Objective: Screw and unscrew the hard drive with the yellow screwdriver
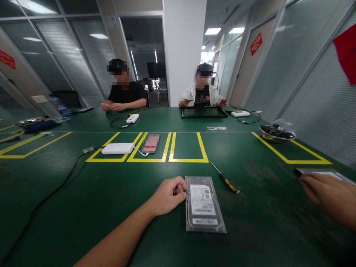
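A silver hard drive (pixel 204 226) with a white label lies flat on the green table in front of me. My left hand (pixel 171 194) is at its left edge, fingers curled in, thumb and index finger touching the side. At the far right, my right hand (pixel 325 196) is closed over a flat, thin object (pixel 330 171) with a dark corner and a pale top; the hand covers much of it, so its kind is unclear. A screwdriver (pixel 229 183) with a black and yellow handle lies right of the drive, its tip pointing away.
Yellow tape (pixel 189 160) marks boxes on the table. A white power bank (pixel 118 148) is cabled to a phone (pixel 151 144). A metal bowl (pixel 275 138) holds dark items. A black cable (pixel 55 193) runs at left. Two people sit opposite, one with a black-framed panel (pixel 204 115).
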The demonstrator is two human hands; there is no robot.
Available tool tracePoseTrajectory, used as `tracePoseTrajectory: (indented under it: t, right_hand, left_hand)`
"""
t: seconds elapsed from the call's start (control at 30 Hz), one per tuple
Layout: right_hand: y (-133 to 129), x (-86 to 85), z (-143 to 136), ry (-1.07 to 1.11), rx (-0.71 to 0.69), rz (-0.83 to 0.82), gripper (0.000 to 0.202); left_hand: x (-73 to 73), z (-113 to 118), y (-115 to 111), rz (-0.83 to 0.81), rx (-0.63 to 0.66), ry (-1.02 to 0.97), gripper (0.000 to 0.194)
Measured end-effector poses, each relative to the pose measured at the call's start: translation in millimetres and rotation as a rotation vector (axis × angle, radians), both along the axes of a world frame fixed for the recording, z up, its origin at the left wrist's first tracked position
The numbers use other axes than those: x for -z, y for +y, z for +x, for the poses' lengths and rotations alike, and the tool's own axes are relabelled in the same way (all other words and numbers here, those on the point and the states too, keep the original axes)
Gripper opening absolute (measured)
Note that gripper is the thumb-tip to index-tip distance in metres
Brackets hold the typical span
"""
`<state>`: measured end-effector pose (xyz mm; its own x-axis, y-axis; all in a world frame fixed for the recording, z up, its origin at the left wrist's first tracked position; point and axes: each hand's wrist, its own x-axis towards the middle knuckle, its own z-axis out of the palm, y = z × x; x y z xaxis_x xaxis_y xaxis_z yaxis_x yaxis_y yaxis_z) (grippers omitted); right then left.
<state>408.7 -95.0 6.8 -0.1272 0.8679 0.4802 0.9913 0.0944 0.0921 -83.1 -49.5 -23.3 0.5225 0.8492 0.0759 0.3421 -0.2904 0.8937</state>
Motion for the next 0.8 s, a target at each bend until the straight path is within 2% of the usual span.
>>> tracePoseTrajectory:
  t: [0.03, 0.1, 0.27, 0.4, 0.5, 0.6, 0.7, 0.8]
  right_hand:
    - [2, -5.2, -10, -0.091, -0.088, -0.075, 0.020]
    - [4, -16.5, -37, -0.129, -0.150, -0.053, 0.018]
    - [1, -46.3, -137, -0.048, -0.393, 0.119, 0.021]
    - [-12, -58.3, -216, 0.091, -0.609, 0.078, 0.019]
    - [-19, -54.9, -257, 0.198, -0.691, -0.011, 0.020]
    - [-21, -43.8, -282, 0.280, -0.723, -0.071, 0.021]
    - [-17, -28.9, -293, 0.356, -0.736, -0.122, 0.021]
    - [-12, -14.1, -293, 0.474, -0.708, -0.202, 0.020]
  left_hand:
    - [0.3, 0, 0, -0.001, 0.000, -0.001, 0.010]
    - [0.9, 0, 0, -0.001, 0.001, -0.002, 0.011]
    - [2.0, -1, 0, -0.005, 0.007, -0.011, 0.013]
    - [1.9, -2, 0, -0.004, 0.017, -0.002, 0.013]
    - [1.9, -3, 0, 0.000, 0.028, -0.001, 0.013]
    - [2.6, -4, 1, 0.018, 0.034, -0.006, 0.012]
    - [3.4, -4, 2, 0.039, 0.033, -0.003, 0.010]
    - [3.3, -3, 1, 0.046, 0.014, 0.004, 0.009]
